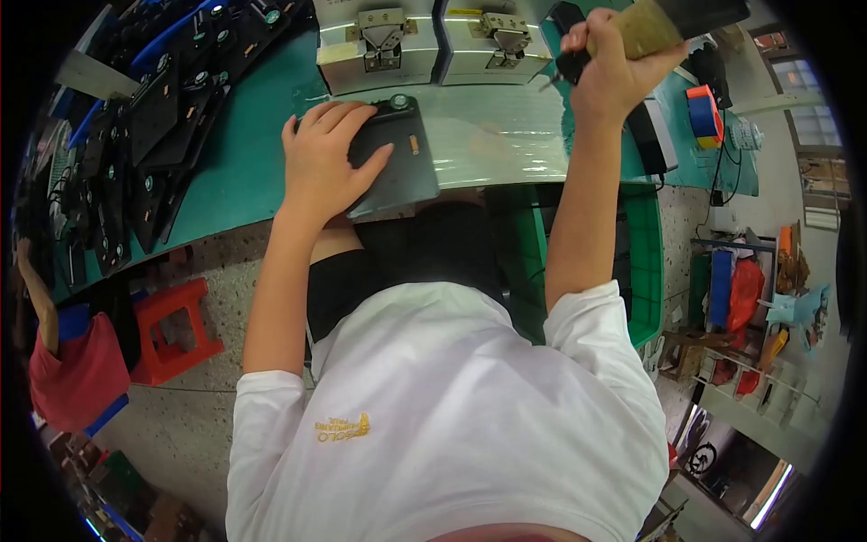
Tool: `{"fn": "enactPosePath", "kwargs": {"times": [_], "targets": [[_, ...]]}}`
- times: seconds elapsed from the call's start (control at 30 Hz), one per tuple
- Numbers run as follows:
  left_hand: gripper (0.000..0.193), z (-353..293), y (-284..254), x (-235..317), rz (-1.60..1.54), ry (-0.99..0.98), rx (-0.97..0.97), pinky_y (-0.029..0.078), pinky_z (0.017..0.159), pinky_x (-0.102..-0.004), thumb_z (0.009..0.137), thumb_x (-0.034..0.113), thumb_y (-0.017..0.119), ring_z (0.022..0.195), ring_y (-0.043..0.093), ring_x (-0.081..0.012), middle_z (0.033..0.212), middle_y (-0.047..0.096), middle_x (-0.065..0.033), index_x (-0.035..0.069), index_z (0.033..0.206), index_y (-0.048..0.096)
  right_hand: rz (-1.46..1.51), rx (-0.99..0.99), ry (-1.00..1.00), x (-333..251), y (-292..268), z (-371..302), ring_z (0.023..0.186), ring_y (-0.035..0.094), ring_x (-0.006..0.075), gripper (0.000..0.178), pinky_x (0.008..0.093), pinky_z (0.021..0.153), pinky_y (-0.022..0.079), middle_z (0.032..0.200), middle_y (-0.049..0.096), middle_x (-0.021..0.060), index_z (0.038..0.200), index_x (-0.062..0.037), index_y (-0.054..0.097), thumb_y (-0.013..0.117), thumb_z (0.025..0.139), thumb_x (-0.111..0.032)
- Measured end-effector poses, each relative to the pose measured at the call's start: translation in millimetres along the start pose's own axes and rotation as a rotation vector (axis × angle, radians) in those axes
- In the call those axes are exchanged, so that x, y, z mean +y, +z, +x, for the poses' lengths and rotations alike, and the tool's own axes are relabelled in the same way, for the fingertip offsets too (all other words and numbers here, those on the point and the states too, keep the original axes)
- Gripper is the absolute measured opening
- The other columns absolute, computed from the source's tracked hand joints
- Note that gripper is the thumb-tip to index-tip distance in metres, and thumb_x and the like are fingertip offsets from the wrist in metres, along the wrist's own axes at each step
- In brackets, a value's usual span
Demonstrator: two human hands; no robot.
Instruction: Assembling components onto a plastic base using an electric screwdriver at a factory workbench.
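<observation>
On the bench edge in front of me lies a dark flat panel (411, 172) with a round silvery part at its far end and a small copper-coloured strip. My left hand (327, 163) rests across the panel's left side, fingers laid out and thumb spread over its face. Raised at the upper right, my right hand (614, 72) is closed around a power screwdriver (652, 25), black with a tan wrapped band. Its thin bit sticks out past my fingers, pointing left and down, apart from the panel.
Two metal fixtures with hinged clamps (384, 54) (497, 54) stand behind the panel. Similar dark panels (163, 117) pile up at left. A black-and-white box (652, 135) and tape rolls (704, 117) sit at right. Below is a green crate (646, 262); another person (77, 370) is at far left.
</observation>
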State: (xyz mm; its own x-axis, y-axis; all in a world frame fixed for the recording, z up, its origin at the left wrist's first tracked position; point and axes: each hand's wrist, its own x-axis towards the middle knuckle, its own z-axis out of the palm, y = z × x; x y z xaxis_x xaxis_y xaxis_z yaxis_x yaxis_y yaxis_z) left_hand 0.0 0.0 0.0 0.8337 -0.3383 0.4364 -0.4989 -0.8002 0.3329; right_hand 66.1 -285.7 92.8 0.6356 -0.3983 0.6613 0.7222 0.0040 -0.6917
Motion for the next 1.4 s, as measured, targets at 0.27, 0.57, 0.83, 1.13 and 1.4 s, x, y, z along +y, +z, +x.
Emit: {"fn": "enactPosePath", "kwargs": {"times": [0.27,0.57,0.83,1.13,1.4], "targets": [[0.042,5.9,1.3,-6.8,-0.032,0.041,0.036,0.036,0.106,-0.0509,0.080,0.030,0.078,0.118,0.058,-0.0285,0.123,0.068,-0.0054,0.011,0.116,0.070,-0.149,0.003,-0.080,32.4,45.9,23.2,0.053,0.055,0.0109,0.063,0.0260,0.046,0.046,0.081,0.056,0.0042,0.139,-0.0045,0.032,0.071,0.090,0.002],[0.042,11.7,1.0,-6.2,-0.064,0.026,0.032,0.039,0.104,-0.0462,0.077,0.026,0.079,0.115,0.059,-0.0287,0.120,0.068,-0.0060,0.009,0.115,0.071,-0.035,0.037,0.007,49.5,38.1,13.6,0.051,0.054,0.0129,0.070,0.0282,0.046,0.046,0.078,0.055,0.0053,0.146,-0.0060,0.026,0.069,0.092,0.002],[0.043,11.7,-0.2,-7.4,-0.052,0.041,0.045,0.041,0.102,-0.0452,0.076,0.026,0.080,0.112,0.060,-0.0294,0.119,0.068,-0.0070,0.008,0.114,0.071,0.030,-0.166,0.166,30.0,34.9,6.8,0.050,0.052,0.0139,0.039,0.0296,0.046,0.046,0.074,0.053,0.0057,0.125,-0.0040,0.040,0.063,0.094,0.004],[0.043,2.0,5.8,-7.9,-0.064,0.070,0.072,0.041,0.104,-0.0511,0.076,0.030,0.079,0.116,0.059,-0.0282,0.119,0.066,-0.0046,0.011,0.114,0.070,0.889,-0.331,0.171,63.1,65.6,-46.4,0.055,0.056,0.0203,0.018,0.0359,0.052,0.050,0.077,0.057,0.0117,0.108,-0.0006,0.050,0.061,0.095,-0.005],[0.043,-7.5,2.0,2.8,-0.093,0.037,0.114,0.045,0.101,-0.0444,0.076,0.026,0.078,0.113,0.060,-0.0287,0.116,0.065,-0.0071,0.010,0.115,0.068,0.381,-0.418,0.081,59.7,69.0,-76.1,0.056,0.058,0.0222,0.012,0.0396,0.053,0.052,0.077,0.059,0.0145,0.102,-0.0001,0.050,0.060,0.097,-0.006]]}}
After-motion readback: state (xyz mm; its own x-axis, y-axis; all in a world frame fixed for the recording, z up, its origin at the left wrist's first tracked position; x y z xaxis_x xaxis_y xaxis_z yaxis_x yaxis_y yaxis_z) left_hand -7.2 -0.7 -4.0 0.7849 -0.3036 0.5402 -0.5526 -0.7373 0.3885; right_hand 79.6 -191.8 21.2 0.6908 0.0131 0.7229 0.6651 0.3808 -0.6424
